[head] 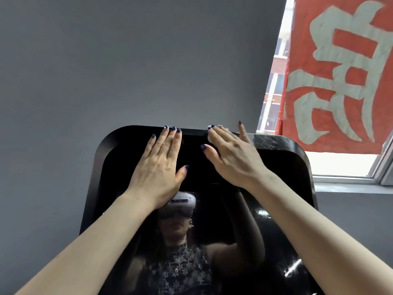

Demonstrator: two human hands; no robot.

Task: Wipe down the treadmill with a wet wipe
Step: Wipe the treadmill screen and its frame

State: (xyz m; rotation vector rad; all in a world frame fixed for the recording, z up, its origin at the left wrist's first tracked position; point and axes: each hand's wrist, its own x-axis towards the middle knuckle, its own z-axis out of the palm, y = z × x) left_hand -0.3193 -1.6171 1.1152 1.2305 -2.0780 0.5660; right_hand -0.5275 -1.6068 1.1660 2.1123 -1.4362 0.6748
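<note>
Daylight is admitted through the window (331,165) at the far right, where the sill is overexposed. The grey wall (127,60) is evenly and dimly lit. Reflections are carried on the glossy black screen (276,188). Straight edges are bowed by wide-angle distortion. Slight softness is seen throughout.

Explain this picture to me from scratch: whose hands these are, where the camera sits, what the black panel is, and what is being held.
This is a single picture from a camera worn on a person's head, looking along their own bare arms. The glossy black panel is the treadmill's console screen; it mirrors the wearer and the headset. The left hand lies flat and open on the screen, holding nothing. The right hand presses a white wet wipe against the screen's top edge; only a small bit of the wipe shows under the fingers. Behind is a grey wall, and at right a window with a red banner.
</note>
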